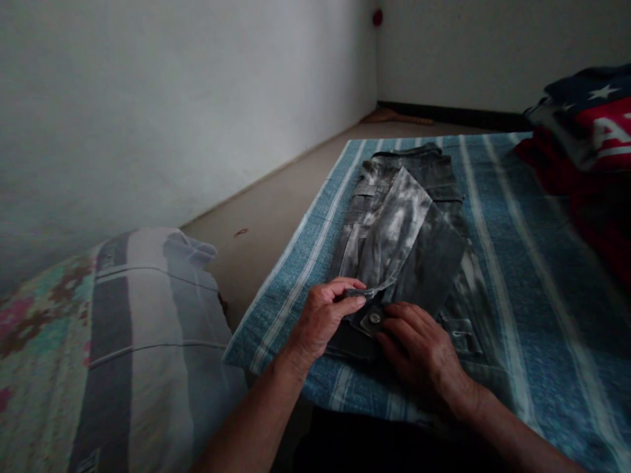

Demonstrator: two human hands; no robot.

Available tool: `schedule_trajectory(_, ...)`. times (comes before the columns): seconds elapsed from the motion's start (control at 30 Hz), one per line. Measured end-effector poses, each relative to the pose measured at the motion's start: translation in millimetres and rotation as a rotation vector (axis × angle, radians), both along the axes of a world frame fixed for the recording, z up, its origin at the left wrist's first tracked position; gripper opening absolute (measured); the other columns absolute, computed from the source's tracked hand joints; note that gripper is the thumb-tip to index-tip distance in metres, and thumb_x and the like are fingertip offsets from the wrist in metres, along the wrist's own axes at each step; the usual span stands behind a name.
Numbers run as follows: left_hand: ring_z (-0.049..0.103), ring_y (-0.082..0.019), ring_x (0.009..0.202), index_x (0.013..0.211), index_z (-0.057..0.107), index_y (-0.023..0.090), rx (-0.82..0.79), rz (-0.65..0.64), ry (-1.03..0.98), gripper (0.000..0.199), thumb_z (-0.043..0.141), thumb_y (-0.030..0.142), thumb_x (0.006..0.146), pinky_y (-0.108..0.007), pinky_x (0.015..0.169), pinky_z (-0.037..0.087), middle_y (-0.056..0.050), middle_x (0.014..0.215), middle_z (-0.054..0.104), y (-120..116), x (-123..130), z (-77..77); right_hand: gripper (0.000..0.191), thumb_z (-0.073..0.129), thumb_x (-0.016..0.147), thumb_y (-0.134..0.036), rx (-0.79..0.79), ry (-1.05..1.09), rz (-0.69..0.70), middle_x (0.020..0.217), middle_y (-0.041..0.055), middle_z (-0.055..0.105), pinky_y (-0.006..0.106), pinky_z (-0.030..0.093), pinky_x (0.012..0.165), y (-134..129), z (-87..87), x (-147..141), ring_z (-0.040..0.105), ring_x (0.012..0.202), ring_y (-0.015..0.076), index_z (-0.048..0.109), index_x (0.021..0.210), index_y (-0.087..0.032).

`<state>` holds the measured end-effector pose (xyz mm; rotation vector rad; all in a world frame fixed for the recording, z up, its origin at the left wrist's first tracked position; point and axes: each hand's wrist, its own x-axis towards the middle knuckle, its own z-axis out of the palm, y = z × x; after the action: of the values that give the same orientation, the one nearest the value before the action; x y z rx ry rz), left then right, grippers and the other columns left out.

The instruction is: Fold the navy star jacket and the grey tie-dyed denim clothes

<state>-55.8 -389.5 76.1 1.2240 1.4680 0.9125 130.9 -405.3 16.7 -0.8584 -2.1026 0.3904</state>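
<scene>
A dark grey, mottled jacket point(394, 223) lies on the blue striped cloth, with a sleeve point(409, 197) folded across its front. My left hand point(325, 312) pinches the narrow end of that sleeve, the cuff point(377, 289), between thumb and fingers. My right hand point(424, 345) presses on the near part of the jacket, its fingers curled over the fabric. Beside those fingertips a round metal button point(374, 318) shows. The fabric beneath the right palm is hidden.
Blue cloth with white stripes point(547, 315) covers the bed-like surface. Folded red and navy clothes point(591, 118) are piled at the far right. A striped, stuffed bundle point(158, 341) stands at the left. Pale walls point(197, 98) rise behind the floor point(276, 210).
</scene>
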Motion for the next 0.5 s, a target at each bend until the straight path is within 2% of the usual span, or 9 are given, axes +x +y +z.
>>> schedule_trajectory(0.1,0.063,-0.021,0.093,0.084,0.074,0.018,0.035,-0.041,0.056,0.017,0.064,0.028,0.074,-0.033,0.088,0.044,-0.006,0.103,0.070,-1.6,0.4,0.4,0.012,0.053,0.091,-0.019,0.031,-0.023,-0.002,0.100,0.0118,0.066,0.038,0.054,0.080,0.3,0.7,0.1,0.061,0.092,0.0223,0.064,0.091,-0.016)
schedule_trajectory(0.23,0.062,-0.022,0.100,0.079,0.075,0.019,0.084,-0.082,0.102,0.016,0.061,0.025,0.077,-0.035,0.095,0.042,-0.006,0.106,0.070,-3.0,1.9,0.5,0.015,0.053,0.091,-0.018,0.046,-0.049,-0.011,0.100,0.0124,0.067,0.039,0.054,0.079,0.5,1.8,-0.1,0.061,0.095,0.0235,0.067,0.097,-0.016)
schedule_trajectory(0.5,0.062,-0.021,0.102,0.080,0.073,0.019,0.169,-0.191,0.228,0.014,0.060,0.020,0.077,-0.033,0.095,0.045,-0.007,0.110,0.067,-4.7,5.2,-3.8,0.019,0.051,0.091,-0.016,0.049,-0.074,-0.002,0.101,0.0127,0.066,0.039,0.054,0.079,1.3,-0.9,0.3,0.060,0.096,0.0237,0.066,0.102,-0.016)
